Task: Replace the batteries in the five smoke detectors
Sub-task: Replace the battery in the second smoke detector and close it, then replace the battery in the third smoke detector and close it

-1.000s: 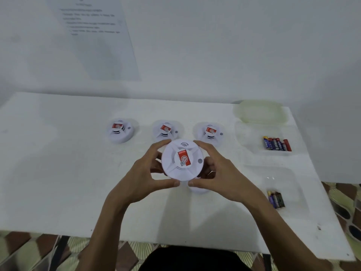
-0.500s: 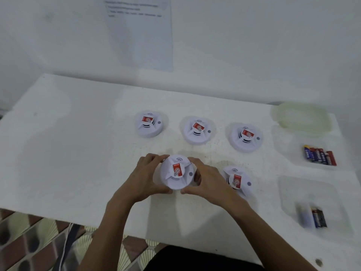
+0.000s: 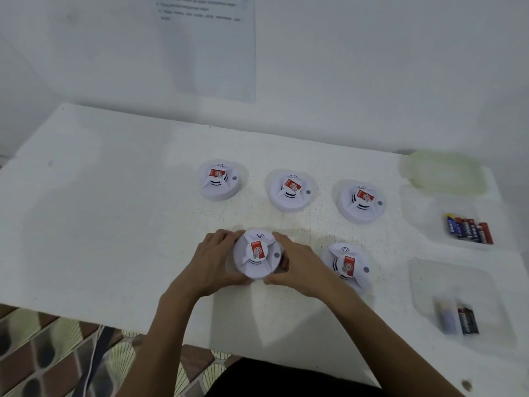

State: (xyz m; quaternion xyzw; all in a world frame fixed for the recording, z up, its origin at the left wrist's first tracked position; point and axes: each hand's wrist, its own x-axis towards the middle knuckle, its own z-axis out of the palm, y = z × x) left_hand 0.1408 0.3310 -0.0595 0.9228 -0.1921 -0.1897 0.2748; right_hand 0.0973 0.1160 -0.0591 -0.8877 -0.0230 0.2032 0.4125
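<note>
Fingers [image 3: 226,235] of left hand [image 3: 213,262] and right hand [image 3: 297,267] clasp the smoke detector [image 3: 257,255] between them.

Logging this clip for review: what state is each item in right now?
Held detector: closed, face up, between both hands.
Left hand and right hand: gripping it.
Four other detectors: closed, face up, untouched.
Far batteries: lying flat, untouched.
Near batteries: lying flat, untouched.
</note>
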